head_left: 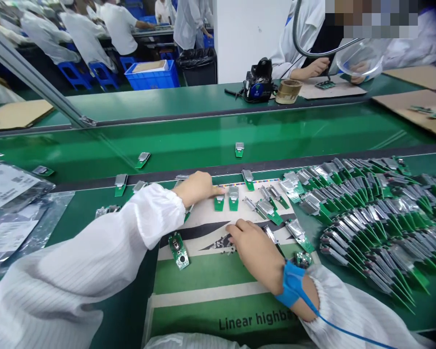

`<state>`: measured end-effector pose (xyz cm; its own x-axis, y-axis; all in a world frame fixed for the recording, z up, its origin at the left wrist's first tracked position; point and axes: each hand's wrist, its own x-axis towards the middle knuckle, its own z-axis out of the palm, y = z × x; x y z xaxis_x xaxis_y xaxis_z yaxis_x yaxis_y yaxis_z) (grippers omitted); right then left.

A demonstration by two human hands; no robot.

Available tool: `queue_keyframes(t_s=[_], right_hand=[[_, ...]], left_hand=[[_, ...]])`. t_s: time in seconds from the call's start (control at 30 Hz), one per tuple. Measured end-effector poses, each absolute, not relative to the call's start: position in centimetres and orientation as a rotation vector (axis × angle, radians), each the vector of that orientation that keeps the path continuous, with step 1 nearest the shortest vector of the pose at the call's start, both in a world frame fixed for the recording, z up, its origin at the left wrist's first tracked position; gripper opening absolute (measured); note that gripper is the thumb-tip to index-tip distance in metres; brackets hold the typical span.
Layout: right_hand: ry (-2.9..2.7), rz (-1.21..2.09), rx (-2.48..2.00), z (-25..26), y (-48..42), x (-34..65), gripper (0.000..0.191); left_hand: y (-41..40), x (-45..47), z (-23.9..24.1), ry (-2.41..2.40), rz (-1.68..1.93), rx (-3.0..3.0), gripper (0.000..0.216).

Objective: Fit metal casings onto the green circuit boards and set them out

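Observation:
My left hand (198, 188) reaches over the upper part of a printed board sheet, fingers closed at the top edge of a small green circuit board (219, 203) with a silver metal part. Close beside that board lies a similar circuit board (233, 199). My right hand (256, 249), a blue wrist strap (292, 283) around its wrist, is lower on the sheet (189, 276). Its fingers are curled together beside a patch of small dark parts or print (218, 242); whatever is between the fingertips is hidden. Left of it, a bare circuit board (179, 251) lies with its components up.
Rows of circuit boards (363, 228) fan out at right. Plastic bags with white labels (10, 208) lie at left. Several boards sit along the green strip ahead (189, 145). Across it, a person's hand (312, 68) works near a tape roll (288, 92).

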<state>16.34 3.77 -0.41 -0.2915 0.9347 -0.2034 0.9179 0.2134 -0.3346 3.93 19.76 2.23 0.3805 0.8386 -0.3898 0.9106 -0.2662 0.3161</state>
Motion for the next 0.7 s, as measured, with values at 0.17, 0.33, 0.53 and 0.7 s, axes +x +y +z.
queue_keyframes(t_s=[0.17,0.33,0.53,0.7], right_hand=[[-2.447,0.651,-1.875,-0.1,5.0,16.3,0.03],[-2.434,0.649,-1.893,0.0,5.3,15.8,0.035],[-2.358,0.684,-1.851,0.4,4.7,15.9,0.034],[-2.202,0.764,-1.685,1.8,4.0,17.6,0.022]], left_hand=[[26.0,8.1,4.9,1.526,-0.134,2.338,0.027],[28.9,15.4,2.7,1.437,0.077,2.375,0.032],[28.7,18.0,0.6,1.361,0.232,2.178,0.033],[28.1,13.8,3.9,1.214,0.308,1.858,0.026]])
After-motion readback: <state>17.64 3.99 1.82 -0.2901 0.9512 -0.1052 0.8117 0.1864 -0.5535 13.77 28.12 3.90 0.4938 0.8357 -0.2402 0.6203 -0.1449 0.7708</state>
